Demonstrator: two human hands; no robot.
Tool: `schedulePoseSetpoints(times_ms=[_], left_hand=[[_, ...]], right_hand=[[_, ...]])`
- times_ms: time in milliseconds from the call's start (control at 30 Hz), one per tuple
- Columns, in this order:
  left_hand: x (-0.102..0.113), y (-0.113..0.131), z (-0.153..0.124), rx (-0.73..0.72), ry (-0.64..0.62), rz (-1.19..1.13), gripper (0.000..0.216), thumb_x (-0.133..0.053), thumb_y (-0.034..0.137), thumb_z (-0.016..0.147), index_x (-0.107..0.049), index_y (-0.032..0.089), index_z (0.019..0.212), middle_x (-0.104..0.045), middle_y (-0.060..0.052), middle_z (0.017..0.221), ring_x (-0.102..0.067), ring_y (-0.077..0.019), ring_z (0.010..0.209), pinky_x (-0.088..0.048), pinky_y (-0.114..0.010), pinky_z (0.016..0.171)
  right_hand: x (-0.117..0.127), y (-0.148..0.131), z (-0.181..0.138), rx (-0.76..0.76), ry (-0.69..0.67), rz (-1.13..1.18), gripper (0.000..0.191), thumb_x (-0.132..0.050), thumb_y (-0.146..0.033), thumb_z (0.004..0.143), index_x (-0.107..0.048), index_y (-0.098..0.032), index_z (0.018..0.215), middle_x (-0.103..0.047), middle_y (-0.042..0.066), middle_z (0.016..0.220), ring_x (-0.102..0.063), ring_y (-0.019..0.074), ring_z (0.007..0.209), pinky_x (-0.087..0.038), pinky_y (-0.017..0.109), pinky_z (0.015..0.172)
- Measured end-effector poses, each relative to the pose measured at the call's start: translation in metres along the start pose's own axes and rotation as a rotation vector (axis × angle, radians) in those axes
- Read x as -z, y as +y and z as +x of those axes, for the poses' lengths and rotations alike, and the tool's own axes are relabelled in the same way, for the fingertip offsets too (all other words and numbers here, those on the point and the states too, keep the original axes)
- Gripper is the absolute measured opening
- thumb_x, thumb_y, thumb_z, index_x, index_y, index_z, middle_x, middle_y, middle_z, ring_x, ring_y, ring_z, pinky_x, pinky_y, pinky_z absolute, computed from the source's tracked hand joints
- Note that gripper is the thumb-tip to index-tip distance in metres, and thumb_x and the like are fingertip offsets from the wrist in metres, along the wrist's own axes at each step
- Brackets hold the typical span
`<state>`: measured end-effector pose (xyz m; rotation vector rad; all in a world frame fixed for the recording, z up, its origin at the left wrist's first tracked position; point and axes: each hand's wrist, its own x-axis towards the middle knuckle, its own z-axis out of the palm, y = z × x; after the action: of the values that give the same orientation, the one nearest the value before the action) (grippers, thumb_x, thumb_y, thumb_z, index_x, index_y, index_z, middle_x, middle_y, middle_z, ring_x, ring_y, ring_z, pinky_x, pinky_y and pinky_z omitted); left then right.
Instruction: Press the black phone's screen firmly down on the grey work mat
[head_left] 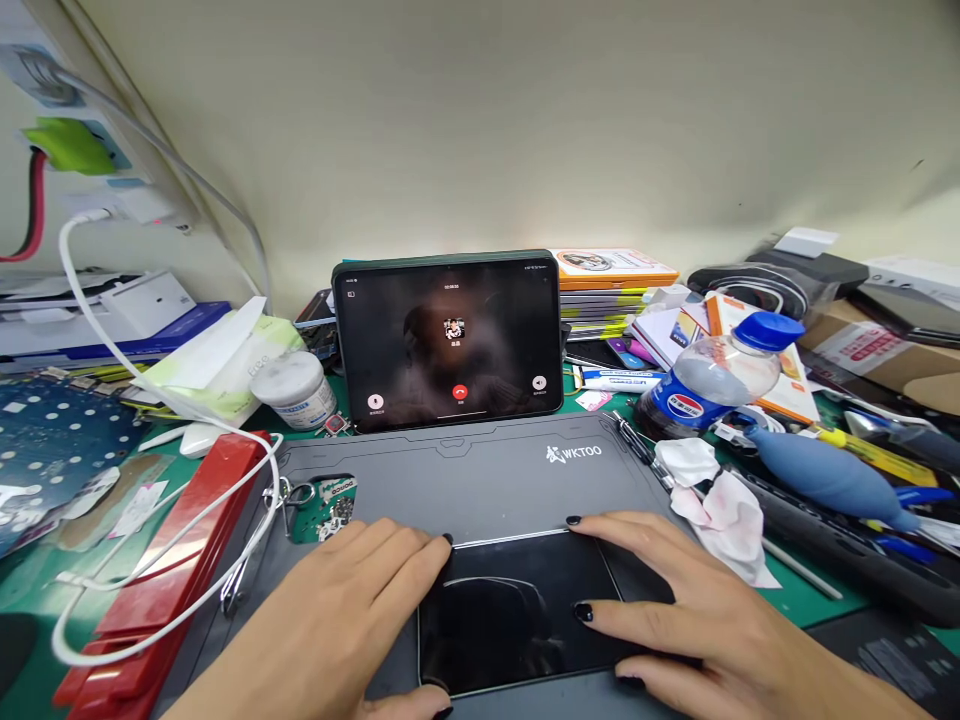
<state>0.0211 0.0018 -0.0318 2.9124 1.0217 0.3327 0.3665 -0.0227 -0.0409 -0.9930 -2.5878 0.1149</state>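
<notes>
A black-screened smartphone [517, 625] lies sideways, screen up, on a grey WKTOO work mat [442, 480]. My left hand [337, 610] holds its left end, with a finger at the top corner and the thumb by the bottom corner. Across from it, my right hand [697, 600] grips the right end: one fingertip meets the top edge, another rests on the glass, and the thumb sits near the lower right corner. A light streak reflects in the screen. The phone's underside is hidden.
Behind the mat stands a tablet [450, 345] showing a call screen. To the left are a red tool [172, 570], a white cable [75, 650] and a lidded jar [294, 388]. A Pepsi bottle [712, 375], crumpled tissues [724, 510] and a blue air blower [825, 470] crowd the right.
</notes>
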Motion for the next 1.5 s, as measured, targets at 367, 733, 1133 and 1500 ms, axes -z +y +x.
schedulePoseSetpoints(times_ms=[367, 733, 1133, 1500], left_hand=[[0.0008, 0.001, -0.003, -0.006, 0.043, 0.03, 0.062, -0.083, 0.043, 0.079, -0.055, 0.023, 0.131, -0.076, -0.004, 0.117, -0.075, -0.0241, 0.101, -0.061, -0.031, 0.09], [0.0006, 0.004, -0.0016, 0.004, 0.005, 0.052, 0.06, -0.083, 0.034, 0.075, -0.057, 0.024, 0.128, -0.075, -0.002, 0.114, -0.074, -0.0238, 0.099, -0.061, -0.032, 0.088], [0.0014, 0.0059, 0.0009, 0.032, -0.032, 0.012, 0.054, -0.081, 0.029, 0.075, -0.059, 0.026, 0.124, -0.075, -0.001, 0.114, -0.074, -0.0234, 0.098, -0.061, -0.033, 0.086], [0.0034, 0.0053, 0.0009, 0.01, 0.013, 0.011, 0.054, -0.084, 0.032, 0.072, -0.062, 0.024, 0.121, -0.076, -0.002, 0.111, -0.075, -0.0236, 0.093, -0.063, -0.033, 0.081]], right_hand=[[-0.0011, -0.0008, 0.003, 0.013, 0.023, 0.018, 0.023, -0.067, -0.03, 0.095, -0.078, -0.032, 0.115, -0.068, 0.011, 0.138, -0.067, 0.0243, 0.124, -0.06, 0.034, 0.096], [-0.003, -0.0033, 0.0007, 0.004, -0.005, 0.011, 0.028, -0.064, -0.024, 0.093, -0.077, -0.031, 0.117, -0.066, 0.012, 0.139, -0.066, 0.025, 0.126, -0.061, 0.037, 0.094], [-0.0023, -0.0016, -0.0006, 0.008, 0.028, 0.029, 0.023, -0.065, -0.026, 0.095, -0.076, -0.03, 0.115, -0.067, 0.012, 0.138, -0.066, 0.0247, 0.126, -0.061, 0.037, 0.095], [-0.0012, -0.0016, -0.0012, -0.076, -0.027, 0.059, 0.024, -0.07, -0.03, 0.091, -0.078, -0.033, 0.114, -0.066, 0.009, 0.141, -0.067, 0.026, 0.126, -0.06, 0.038, 0.098]])
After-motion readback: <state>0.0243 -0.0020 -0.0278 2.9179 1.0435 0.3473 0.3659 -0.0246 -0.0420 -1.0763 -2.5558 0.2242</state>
